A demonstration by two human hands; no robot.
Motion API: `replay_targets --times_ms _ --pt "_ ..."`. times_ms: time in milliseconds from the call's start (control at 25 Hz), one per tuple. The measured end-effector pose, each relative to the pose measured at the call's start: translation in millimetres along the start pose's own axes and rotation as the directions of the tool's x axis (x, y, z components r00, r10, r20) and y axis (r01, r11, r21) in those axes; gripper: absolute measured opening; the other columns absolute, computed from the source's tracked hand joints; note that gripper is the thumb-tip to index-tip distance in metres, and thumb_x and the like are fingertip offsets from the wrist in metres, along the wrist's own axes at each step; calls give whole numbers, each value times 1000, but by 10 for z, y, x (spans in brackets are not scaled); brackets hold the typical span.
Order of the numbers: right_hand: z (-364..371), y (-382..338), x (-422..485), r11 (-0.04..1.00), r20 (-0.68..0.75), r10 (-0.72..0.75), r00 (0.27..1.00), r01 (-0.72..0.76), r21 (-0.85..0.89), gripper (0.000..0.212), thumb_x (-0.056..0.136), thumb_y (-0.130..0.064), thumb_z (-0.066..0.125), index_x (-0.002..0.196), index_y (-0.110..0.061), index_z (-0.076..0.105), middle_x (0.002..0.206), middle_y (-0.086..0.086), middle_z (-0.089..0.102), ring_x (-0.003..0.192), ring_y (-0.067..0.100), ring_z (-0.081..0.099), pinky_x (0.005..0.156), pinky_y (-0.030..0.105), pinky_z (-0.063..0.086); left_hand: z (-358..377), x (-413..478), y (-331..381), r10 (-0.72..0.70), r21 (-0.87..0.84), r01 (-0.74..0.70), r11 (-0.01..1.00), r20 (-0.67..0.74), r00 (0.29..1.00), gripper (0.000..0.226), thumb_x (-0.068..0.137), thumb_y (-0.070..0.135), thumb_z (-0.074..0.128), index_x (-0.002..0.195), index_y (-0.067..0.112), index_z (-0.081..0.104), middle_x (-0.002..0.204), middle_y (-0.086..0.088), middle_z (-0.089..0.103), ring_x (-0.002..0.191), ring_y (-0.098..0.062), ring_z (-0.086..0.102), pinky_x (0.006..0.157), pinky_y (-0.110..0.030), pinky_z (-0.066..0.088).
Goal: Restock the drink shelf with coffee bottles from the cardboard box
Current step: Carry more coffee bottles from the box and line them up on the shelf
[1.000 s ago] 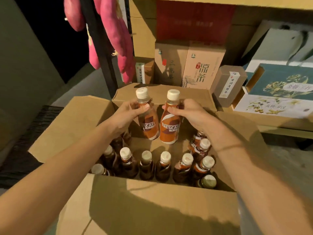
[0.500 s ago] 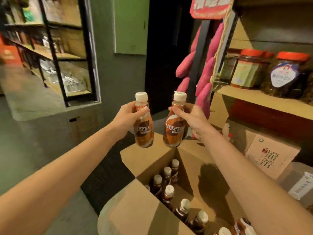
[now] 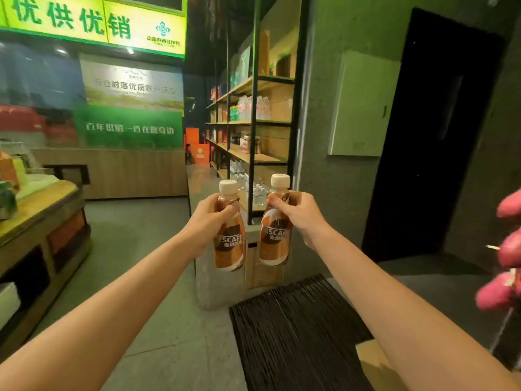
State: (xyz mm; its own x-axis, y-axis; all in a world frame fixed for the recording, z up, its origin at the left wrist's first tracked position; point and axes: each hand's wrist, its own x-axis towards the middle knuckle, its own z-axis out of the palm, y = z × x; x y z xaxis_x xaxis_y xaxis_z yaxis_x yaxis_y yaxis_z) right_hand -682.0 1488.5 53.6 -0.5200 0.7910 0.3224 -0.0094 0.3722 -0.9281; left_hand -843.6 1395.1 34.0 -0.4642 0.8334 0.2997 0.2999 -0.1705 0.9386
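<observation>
My left hand (image 3: 207, 218) grips the neck of a brown Nescafe coffee bottle (image 3: 229, 244) with a cream cap. My right hand (image 3: 297, 214) grips a second Nescafe coffee bottle (image 3: 275, 238) the same way. Both bottles hang upright at chest height, side by side and a little apart. Ahead stands the drink shelf (image 3: 255, 122), a black-framed rack with wooden boards holding rows of clear and green bottles. Only a corner of the cardboard box (image 3: 375, 362) shows at the bottom right.
A grey concrete pillar (image 3: 324, 136) stands just behind the bottles, with a black doormat (image 3: 296, 331) at its foot. A dark doorway (image 3: 431, 136) lies to the right. A wooden display counter (image 3: 42, 235) fills the left side. Pink plush items (image 3: 507, 249) hang at the right edge.
I have turned left, away from the box and towards the aisle. Both bottles came up out of the box and stay in my hands; the box has nearly left the view.
</observation>
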Motion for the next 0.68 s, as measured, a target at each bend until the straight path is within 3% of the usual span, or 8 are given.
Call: replay_targets --times_ms 160,320,560,680 --pt "943 135 755 999 93 -37 995 39 -19 26 87 -31 62 101 -9 61 101 5 65 98 17 58 85 32 44 -872 450 -291 -13 -1 13 1000 -98 995 17 92 21 55 109 17 56 103 -4 65 96 -17 61 87 -35 45" --pt "1924 263 1583 1000 128 -19 992 21 -12 45 85 -38 63 118 -8 57 117 7 63 112 22 56 96 38 44 -1783 1112 -568 -22 22 25 999 -136 991 21 92 21 55 113 17 54 99 1 64 90 -11 60 76 -29 45" --pt "3082 362 2812 999 138 -9 990 2 47 25 89 -29 61 106 -10 59 106 6 64 104 21 57 88 33 42 -2906 2217 -940 -20 37 27 999 -182 983 8 93 17 53 94 26 53 91 5 62 82 -6 58 63 -21 42" --pt "3556 530 3504 999 144 -17 989 12 33 22 89 -28 60 103 -11 61 101 4 65 102 22 59 85 32 43 -3287 2800 -1282 -33 38 42 998 -214 976 9 94 19 52 101 23 51 90 8 60 80 -3 56 61 -20 40"
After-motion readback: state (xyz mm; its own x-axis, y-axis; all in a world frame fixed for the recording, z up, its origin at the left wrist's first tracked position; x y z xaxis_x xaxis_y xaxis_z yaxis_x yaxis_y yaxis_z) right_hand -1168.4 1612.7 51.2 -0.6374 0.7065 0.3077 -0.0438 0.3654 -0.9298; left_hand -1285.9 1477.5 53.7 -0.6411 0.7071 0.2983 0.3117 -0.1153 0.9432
